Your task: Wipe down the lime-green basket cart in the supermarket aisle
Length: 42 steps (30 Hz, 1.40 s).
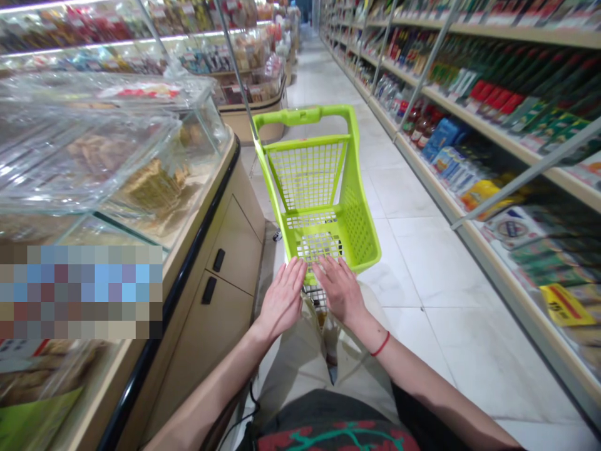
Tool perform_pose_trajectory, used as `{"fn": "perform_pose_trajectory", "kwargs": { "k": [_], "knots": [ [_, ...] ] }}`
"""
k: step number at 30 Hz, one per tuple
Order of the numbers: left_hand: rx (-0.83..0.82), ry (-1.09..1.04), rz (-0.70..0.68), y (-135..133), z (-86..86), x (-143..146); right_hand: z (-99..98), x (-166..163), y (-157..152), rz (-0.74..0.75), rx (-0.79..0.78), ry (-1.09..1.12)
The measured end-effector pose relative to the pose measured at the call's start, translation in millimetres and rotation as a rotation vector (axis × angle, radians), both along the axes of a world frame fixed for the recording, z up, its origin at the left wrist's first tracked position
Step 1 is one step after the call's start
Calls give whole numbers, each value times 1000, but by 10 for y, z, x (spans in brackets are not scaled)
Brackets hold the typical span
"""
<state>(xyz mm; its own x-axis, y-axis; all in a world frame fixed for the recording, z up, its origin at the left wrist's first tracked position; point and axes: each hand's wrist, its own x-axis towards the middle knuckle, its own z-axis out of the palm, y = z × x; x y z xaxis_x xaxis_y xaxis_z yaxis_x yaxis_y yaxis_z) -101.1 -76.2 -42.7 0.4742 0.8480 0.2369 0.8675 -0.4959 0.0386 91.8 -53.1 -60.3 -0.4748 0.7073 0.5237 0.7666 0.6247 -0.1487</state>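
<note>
A bright green shopping cart stands in the aisle just in front of me, its handle bar at the far end. Its slatted basket shows the floor through the grid, and I see no goods in it. My left hand lies at the near rim, palm down with fingers stretched out. Beside it, my right hand reaches over the same rim, fingers straight and slightly spread. A red string bracelet circles the right wrist. Neither hand grasps anything; whether the palms press on the rim is hidden.
Along the left runs a counter with glass and plastic food bins and cabinet doors. Shelves of packaged goods line the right, with a yellow price tag low down. White floor tiles stretch ahead between them.
</note>
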Motion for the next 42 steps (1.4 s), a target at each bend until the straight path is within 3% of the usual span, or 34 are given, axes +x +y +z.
{"fn": "perform_pose_trajectory", "kwargs": {
  "k": [4, 7, 9, 15, 17, 21, 25, 28, 31, 37, 39, 42],
  "knots": [
    [0, 13, -10, 25, 32, 3, -37, 428, 62, -77, 34, 1],
    [14, 3, 4, 19, 4, 26, -30, 550, 75, -131, 5, 18],
    [27, -4, 26, 0, -31, 47, -13, 437, 53, -138, -12, 29],
    [70, -8, 95, -64, -99, 79, 33, -311, -61, -26, -18, 29],
    [79, -11, 111, -75, -93, 63, 43, -388, -72, 9, -15, 21],
    [86, -5, 102, -86, -60, 19, 52, -86, -47, 31, -21, -38],
    [85, -18, 98, -89, -41, 9, 17, 430, 8, -55, 4, -46],
    [79, -45, 104, -91, -46, 27, -19, 571, 24, -120, 13, -13],
    [75, -67, 111, -100, -67, 47, -20, 351, -3, -128, 15, 20],
    [84, -31, 144, -120, -117, 30, 82, -372, -69, 38, -14, 15],
    [86, -25, 158, -123, -117, 10, 103, -402, -71, 67, -25, 2],
    [83, -22, 159, -130, -94, -13, 96, -186, -63, 80, -31, -31]
  ]
}}
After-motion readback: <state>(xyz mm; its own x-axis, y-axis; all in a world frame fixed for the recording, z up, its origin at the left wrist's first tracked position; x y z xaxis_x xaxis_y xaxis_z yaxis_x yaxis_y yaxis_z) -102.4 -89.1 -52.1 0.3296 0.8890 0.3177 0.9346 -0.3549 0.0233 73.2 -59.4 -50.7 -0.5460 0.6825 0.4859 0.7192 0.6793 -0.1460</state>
